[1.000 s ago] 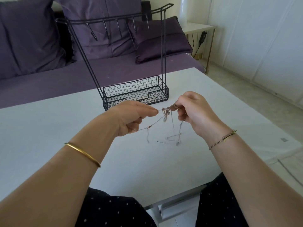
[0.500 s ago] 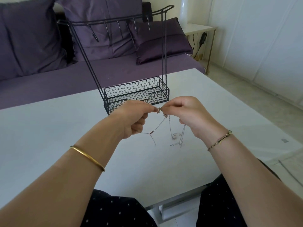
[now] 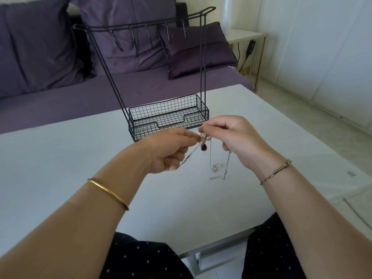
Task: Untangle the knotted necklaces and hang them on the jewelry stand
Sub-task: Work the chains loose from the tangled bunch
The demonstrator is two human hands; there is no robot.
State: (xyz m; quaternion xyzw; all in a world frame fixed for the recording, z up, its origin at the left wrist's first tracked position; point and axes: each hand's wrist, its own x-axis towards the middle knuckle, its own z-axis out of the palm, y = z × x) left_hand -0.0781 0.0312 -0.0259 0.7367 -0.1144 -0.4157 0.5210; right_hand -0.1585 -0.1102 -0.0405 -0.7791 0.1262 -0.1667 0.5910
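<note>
1. I see both hands raised over the white table (image 3: 60, 158), just in front of the jewelry stand (image 3: 167, 117).
2. The left hand (image 3: 171, 150) pinches the knotted necklaces (image 3: 204, 137) between thumb and fingertip. The right hand (image 3: 237, 141) pinches the same knot from the other side, with its other fingers curled in.
3. The knot hangs in the air between the two hands, in front of the stand's wire basket. A dark pendant (image 3: 204, 147) dangles just below it.
4. Thin chains trail down from the knot, and their loose ends lie on the table in front of the stand.
5. The stand is black wire, upright near the table's far edge, with hooks (image 3: 149, 39) along its top bar.
6. Behind the stand is a purple sofa (image 3: 60, 101) with matching cushions (image 3: 193, 51).
7. Behind and to the right of the stand is a small white side table (image 3: 245, 36) with a black cable (image 3: 250, 45) hanging off it. Further right are a pale floor (image 3: 302, 109) and a white panelled wall (image 3: 322, 47).
8. A gold bangle (image 3: 108, 193) sits on the left wrist and a cord bracelet (image 3: 275, 172) on the right.
</note>
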